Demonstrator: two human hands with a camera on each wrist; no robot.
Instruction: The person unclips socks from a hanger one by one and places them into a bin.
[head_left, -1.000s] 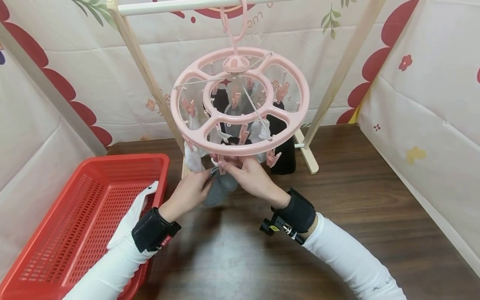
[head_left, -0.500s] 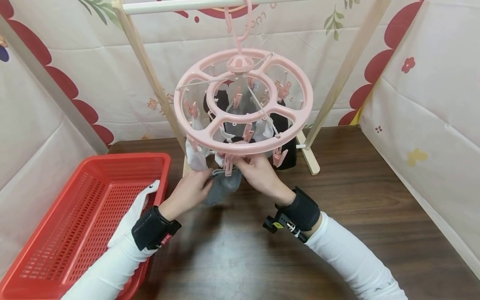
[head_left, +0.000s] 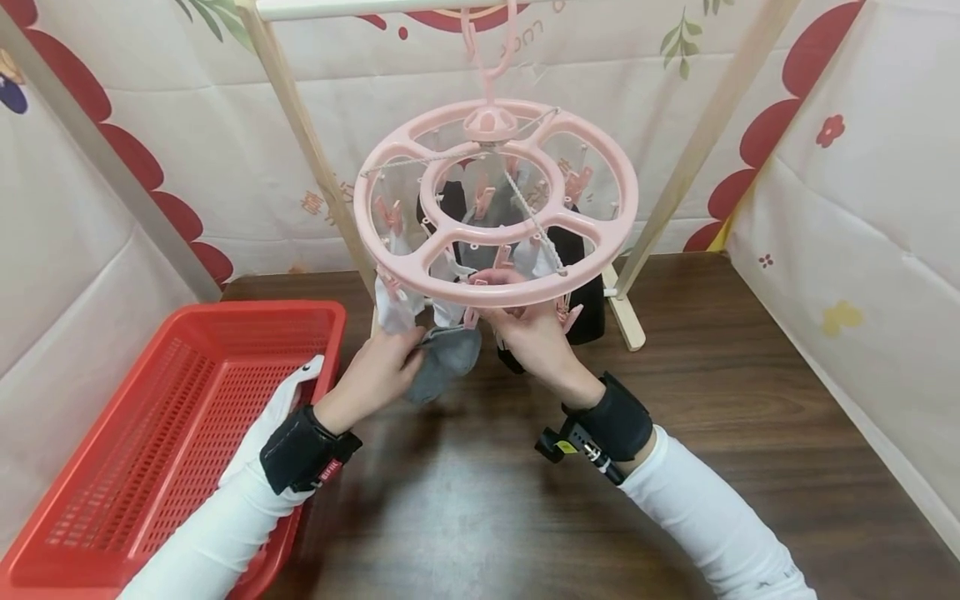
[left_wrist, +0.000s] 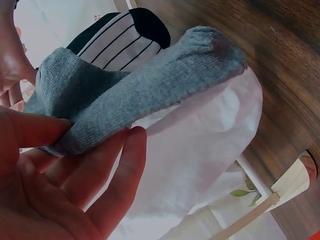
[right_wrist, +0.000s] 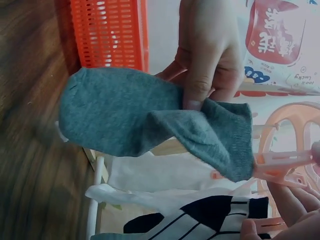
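Note:
My left hand [head_left: 378, 371] pinches a grey sock [head_left: 444, 365] near its cuff, thumb on one side and fingers on the other, as the left wrist view shows. Up at the front of a round pink sock hanger [head_left: 420, 271], my right hand [head_left: 538, 340] holds a pink clothespin [right_wrist: 284, 161] between thumb and fingers. That clothespin's end meets the cuff of the grey sock; whether it bites the cloth I cannot tell. A fingertip of the right hand lies beside a black-and-white striped sock [right_wrist: 202, 220]. The ring partly hides the right fingers in the head view.
Several white, black and grey socks hang from the hanger's other clothespins. A wooden stand [head_left: 307, 150] carries the hanger by its hook. On the left is a red basket [head_left: 255, 311] with a white cloth item [head_left: 281, 400] inside. Printed cloth walls enclose the table [head_left: 750, 375].
My right hand has shifted up and right, fingers further behind the ring, and a dark toe now shows beneath it. The left hand keeps hold of the grey sock. The head view has drifted slightly.

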